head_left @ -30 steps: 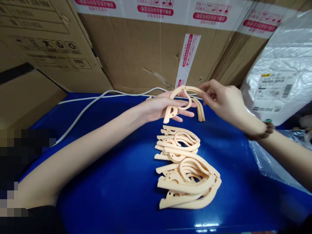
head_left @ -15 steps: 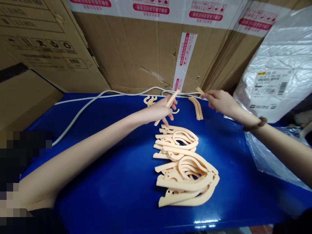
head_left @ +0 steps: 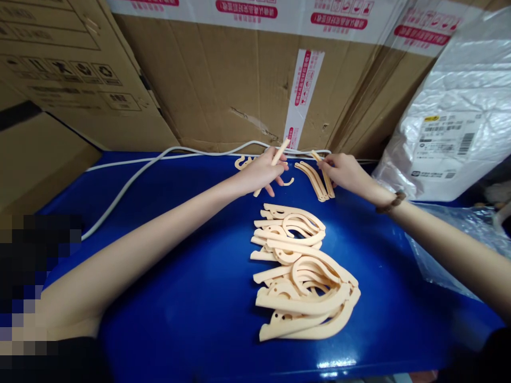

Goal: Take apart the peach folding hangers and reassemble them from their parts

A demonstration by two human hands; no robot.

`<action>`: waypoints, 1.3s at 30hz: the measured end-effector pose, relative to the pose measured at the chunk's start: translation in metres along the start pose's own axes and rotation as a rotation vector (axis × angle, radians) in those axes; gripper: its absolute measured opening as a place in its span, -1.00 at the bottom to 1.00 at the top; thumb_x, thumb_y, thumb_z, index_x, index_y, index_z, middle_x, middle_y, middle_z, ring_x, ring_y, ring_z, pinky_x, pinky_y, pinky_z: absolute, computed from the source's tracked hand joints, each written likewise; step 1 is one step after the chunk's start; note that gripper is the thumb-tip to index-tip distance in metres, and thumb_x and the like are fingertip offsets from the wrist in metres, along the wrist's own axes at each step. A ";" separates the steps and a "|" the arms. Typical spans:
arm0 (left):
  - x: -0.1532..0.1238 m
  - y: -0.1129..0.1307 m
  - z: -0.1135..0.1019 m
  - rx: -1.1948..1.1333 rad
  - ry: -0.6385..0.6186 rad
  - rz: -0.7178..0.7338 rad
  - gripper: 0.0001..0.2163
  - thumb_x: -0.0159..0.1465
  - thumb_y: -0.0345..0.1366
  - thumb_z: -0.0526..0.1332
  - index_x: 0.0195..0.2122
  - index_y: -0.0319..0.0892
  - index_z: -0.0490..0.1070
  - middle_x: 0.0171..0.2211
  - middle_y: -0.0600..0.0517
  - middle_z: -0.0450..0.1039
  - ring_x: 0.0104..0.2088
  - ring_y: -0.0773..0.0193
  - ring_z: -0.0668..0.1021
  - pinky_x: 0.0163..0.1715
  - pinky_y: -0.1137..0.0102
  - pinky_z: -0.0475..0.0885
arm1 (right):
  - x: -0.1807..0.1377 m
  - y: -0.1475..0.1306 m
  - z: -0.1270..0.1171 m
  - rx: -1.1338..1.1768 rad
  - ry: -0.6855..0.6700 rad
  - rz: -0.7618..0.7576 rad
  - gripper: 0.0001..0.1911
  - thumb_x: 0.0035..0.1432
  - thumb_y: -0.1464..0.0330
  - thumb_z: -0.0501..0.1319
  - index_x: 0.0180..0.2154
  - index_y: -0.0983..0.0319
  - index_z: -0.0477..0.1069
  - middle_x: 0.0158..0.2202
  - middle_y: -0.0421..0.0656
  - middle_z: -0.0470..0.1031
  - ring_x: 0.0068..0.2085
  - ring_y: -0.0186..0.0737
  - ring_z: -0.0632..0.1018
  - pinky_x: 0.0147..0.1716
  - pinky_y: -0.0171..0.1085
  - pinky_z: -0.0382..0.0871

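Observation:
My left hand (head_left: 265, 171) is closed on a cream hanger arm (head_left: 281, 151), which slants up through the grip. Some of its fingers stretch out loosely over the table. Farther right, my right hand (head_left: 343, 171) pinches another cream hanger arm (head_left: 329, 185), its lower end close to the table. Right beside it lies a small group of curved hanger arms (head_left: 312, 180). Several hanger hooks (head_left: 240, 162) lie behind my left hand, partly covered by it, and one loose hook (head_left: 289, 182) is near its fingertips. Closer to me, folded cream hangers (head_left: 307, 276) overlap in a long row.
A blue table (head_left: 171, 298) carries everything. Cardboard boxes (head_left: 223, 80) stand along its back and left. A white cable (head_left: 131, 186) runs across the rear and left side. At right are a silvery padded parcel (head_left: 443, 117) and clear plastic film (head_left: 443, 255).
My right hand has moved left and down with its hanger arm, bringing it beside the loose arms, which have shifted slightly left. My left hand keeps its hold, barely moved.

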State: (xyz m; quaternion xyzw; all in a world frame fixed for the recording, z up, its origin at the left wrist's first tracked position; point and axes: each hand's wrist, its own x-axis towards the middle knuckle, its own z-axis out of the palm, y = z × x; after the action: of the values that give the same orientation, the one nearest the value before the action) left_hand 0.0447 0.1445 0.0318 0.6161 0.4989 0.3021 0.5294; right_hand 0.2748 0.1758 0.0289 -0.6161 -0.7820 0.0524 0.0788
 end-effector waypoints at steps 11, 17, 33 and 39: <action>-0.007 0.011 -0.002 -0.040 0.026 0.000 -0.76 0.27 -0.50 0.08 -0.04 -0.20 0.20 0.03 -0.14 0.41 -0.43 0.39 0.53 -0.67 0.55 0.38 | -0.005 -0.010 0.007 -0.239 0.049 -0.067 -0.56 0.34 0.09 0.03 -0.13 0.29 0.48 -0.27 0.03 0.62 -0.27 -0.03 0.60 -0.44 -0.25 0.15; -0.011 0.015 -0.007 -0.051 0.044 -0.003 -0.75 0.32 -0.47 0.03 0.03 -0.22 0.22 0.05 -0.15 0.41 -0.43 0.41 0.54 -0.67 0.57 0.39 | -0.012 -0.017 0.008 -0.355 0.001 -0.060 -0.40 0.28 -0.07 0.04 0.00 0.32 0.36 -0.24 0.11 0.61 -0.24 0.11 0.62 -0.43 -0.22 0.18; -0.011 0.013 -0.010 -0.084 0.022 0.030 -0.77 0.30 -0.41 0.14 -0.02 -0.21 0.25 -0.02 -0.13 0.42 -0.45 0.40 0.54 -0.71 0.56 0.35 | -0.014 -0.021 0.011 -0.276 -0.022 0.131 -0.43 0.29 0.08 0.09 0.09 0.43 0.27 -0.15 0.23 0.58 -0.12 0.21 0.60 -0.26 -0.13 0.36; -0.006 0.006 -0.011 -0.199 0.045 0.013 -0.64 0.38 0.06 0.01 -0.18 -0.16 0.29 -0.22 -0.03 0.44 -0.63 0.50 0.36 -0.80 0.59 0.08 | -0.015 -0.020 0.011 -0.326 0.001 0.123 -0.37 0.30 0.02 0.07 0.10 0.45 0.29 -0.20 0.24 0.58 -0.17 0.21 0.61 -0.31 -0.15 0.34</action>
State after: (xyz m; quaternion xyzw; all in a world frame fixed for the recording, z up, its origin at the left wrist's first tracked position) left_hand 0.0348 0.1427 0.0412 0.5568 0.4742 0.3676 0.5745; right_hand 0.2574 0.1565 0.0212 -0.6675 -0.7408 -0.0707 -0.0249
